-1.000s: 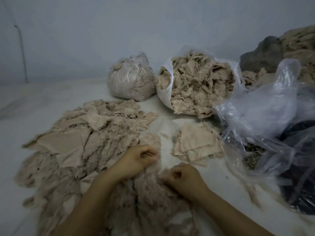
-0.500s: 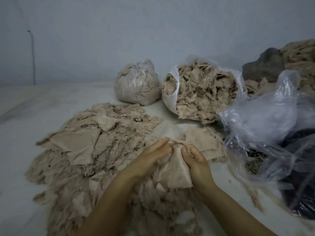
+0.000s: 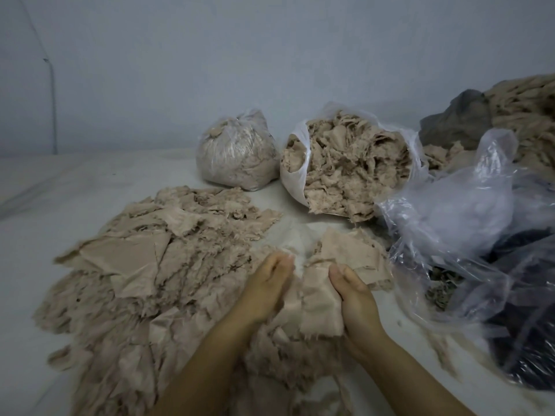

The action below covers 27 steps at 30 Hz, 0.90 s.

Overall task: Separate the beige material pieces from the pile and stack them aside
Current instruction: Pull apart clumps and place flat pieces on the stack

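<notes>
A wide pile of frayed beige pieces (image 3: 156, 283) spreads over the white surface at the left and centre. Both hands hold one beige piece (image 3: 318, 307) lifted just above the pile's right edge. My left hand (image 3: 267, 283) grips its left side, fingers curled. My right hand (image 3: 354, 292) pinches its right side with thumb on top. Just beyond the hands lies a small flat stack of beige pieces (image 3: 348, 250), partly hidden by the held piece.
A tied clear bag (image 3: 237, 154) of beige scraps and an open white bag (image 3: 351, 163) full of them stand at the back. Crumpled clear plastic (image 3: 462, 229) over dark material lies at the right. More beige material (image 3: 528, 115) is heaped far right.
The hands went from pressing into the pile to lifting one beige piece. Since half a second ago they have pulled slightly apart, spreading the piece between them.
</notes>
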### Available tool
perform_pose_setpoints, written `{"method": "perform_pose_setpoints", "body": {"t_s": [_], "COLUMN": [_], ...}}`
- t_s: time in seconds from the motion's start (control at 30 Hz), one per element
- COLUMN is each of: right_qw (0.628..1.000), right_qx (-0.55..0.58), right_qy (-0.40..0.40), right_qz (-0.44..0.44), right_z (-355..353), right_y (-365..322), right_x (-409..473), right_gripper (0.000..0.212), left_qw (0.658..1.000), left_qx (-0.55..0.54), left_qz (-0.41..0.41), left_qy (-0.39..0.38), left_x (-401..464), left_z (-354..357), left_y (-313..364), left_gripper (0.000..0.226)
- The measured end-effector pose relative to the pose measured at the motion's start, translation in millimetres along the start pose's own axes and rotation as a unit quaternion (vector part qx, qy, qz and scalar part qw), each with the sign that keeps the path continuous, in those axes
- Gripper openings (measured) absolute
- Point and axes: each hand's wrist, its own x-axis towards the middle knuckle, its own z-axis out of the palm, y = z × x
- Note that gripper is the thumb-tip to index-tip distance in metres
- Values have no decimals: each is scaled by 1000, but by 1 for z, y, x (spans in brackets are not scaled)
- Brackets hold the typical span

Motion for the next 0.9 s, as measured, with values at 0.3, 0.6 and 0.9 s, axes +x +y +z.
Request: {"method": "perform_pose_setpoints", "body": {"t_s": [0.3, 0.6, 0.9], "right_qw": [995, 957, 979], "right_qx": [-6, -267, -130], "right_qy": [87, -3, -146], "right_qz": [-50, -116, 48], "right_z": [-18, -5, -5], "right_y": [-17, 8, 22], "right_x": [16, -2, -14], "right_gripper": [19, 32, 50], "left_qw": [967, 986, 969], "left_qx": [253, -134, -206], "left_qz": [-8, -41, -86], "left_qy": [-28, 89, 103], "left_x": [-17, 3, 10], "left_z": [-12, 16, 8], "left_y": [-22, 24, 35], "left_gripper": [43, 17, 23]}}
